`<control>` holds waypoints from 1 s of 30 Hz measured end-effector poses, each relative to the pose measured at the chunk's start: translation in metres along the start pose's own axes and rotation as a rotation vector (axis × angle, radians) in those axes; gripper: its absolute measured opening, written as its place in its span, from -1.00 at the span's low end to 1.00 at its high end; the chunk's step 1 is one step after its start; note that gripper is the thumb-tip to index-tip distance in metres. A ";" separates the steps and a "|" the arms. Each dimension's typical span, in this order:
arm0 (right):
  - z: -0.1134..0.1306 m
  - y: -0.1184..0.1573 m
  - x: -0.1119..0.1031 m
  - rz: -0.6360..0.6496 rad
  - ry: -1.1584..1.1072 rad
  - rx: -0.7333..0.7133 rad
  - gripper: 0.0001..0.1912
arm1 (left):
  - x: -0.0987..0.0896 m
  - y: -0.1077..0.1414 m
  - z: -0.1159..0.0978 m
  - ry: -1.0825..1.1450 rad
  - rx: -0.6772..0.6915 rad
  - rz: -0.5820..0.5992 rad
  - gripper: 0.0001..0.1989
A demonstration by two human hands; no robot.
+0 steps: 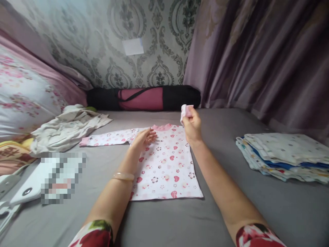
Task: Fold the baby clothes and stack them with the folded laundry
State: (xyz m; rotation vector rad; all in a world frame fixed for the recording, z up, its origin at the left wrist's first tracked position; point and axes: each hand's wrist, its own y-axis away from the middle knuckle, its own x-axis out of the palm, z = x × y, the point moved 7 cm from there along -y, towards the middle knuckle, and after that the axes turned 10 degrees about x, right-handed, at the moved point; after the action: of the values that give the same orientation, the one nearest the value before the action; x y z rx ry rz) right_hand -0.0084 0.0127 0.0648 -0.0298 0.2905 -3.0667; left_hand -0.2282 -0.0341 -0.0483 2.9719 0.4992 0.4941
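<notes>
A small white shirt [164,171] with red hearts, flowers and a pink collar lies spread on the grey sheet. Its left sleeve [110,138], ending in a pink cuff, stretches out to the left. My right hand [192,125] is closed on the other sleeve [187,112], bunched up and raised beyond the shirt's right shoulder. Over the upper left part of the shirt is my left hand [146,137], fingers apart and holding nothing; a pale bangle circles that wrist.
Folded clothes [285,154] are stacked at the right. Crumpled light cloth [69,127] and a white device [33,181] lie at the left. A black and maroon bag [144,98] rests along the wall, near purple curtains [244,58].
</notes>
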 end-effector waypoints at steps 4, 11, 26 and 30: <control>-0.009 0.042 0.056 0.491 0.227 0.004 -0.42 | 0.012 0.005 -0.003 0.117 -0.066 0.121 -0.39; -0.030 0.035 0.044 0.580 0.179 0.142 -0.70 | 0.015 0.006 0.001 0.136 -0.094 0.119 -0.66; -0.022 -0.017 -0.068 -0.025 0.050 0.274 -0.87 | 0.010 0.001 -0.039 -0.171 0.449 0.007 -0.41; -0.027 -0.020 -0.080 -0.104 0.048 0.307 -0.85 | -0.024 -0.008 -0.044 -0.226 0.490 -0.170 -0.38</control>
State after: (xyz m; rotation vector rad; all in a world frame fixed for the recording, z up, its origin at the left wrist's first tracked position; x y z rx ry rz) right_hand 0.0692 0.0427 0.0411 0.0444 -0.1871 -3.1805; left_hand -0.2659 -0.0333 -0.0154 3.3298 0.9573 0.0127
